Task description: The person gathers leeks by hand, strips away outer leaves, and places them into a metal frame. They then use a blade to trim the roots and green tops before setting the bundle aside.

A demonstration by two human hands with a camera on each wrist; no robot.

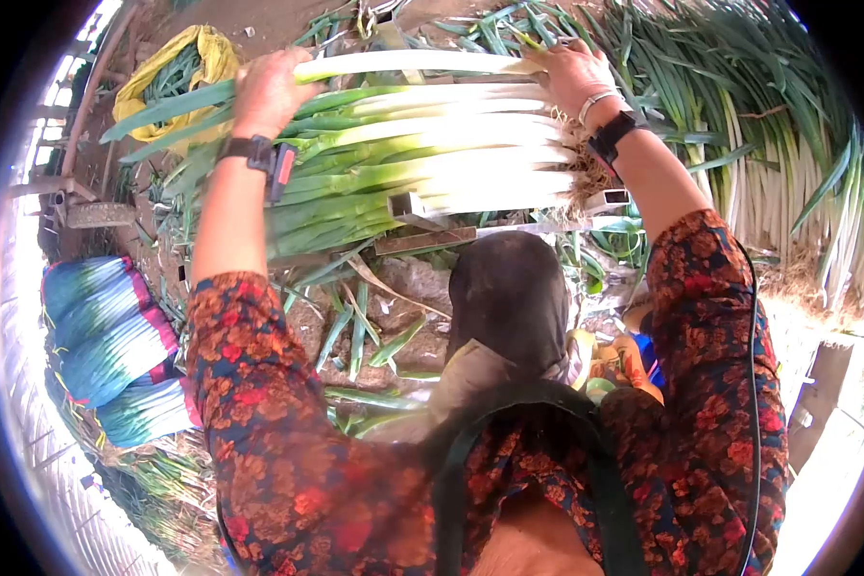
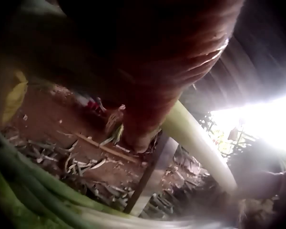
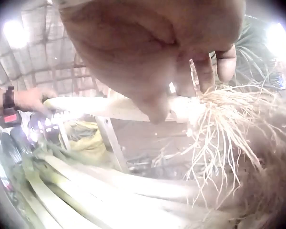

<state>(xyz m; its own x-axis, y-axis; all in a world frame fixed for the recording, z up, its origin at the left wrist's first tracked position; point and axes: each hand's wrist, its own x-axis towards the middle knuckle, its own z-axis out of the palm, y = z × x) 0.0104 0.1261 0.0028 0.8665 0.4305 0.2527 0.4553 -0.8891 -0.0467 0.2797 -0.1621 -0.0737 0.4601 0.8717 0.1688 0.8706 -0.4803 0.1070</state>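
Note:
One long leek (image 1: 413, 63) stretches sideways between both hands, above a row of leeks (image 1: 451, 144) laid side by side. My left hand (image 1: 271, 91) grips it where the white shank turns green, and its leaves trail off to the left. At the root end, my right hand (image 1: 576, 79) pinches the base between thumb and fingers. Pale, stringy roots (image 3: 224, 129) hang beyond those fingers in the right wrist view. Beneath, the row's white ends point right and its green tops left. The left wrist view shows the held leek's white shank (image 2: 198, 143) running past the left hand.
Metal bars (image 1: 408, 206) prop the row. A large leek pile (image 1: 749, 115) lies at right, and a yellow sack (image 1: 206, 58) of greens stands at upper left. Wrapped leek bundles (image 1: 115, 336) sit at left. A dark-clad knee (image 1: 504, 298) is close below, amid leaf scraps (image 1: 360, 326).

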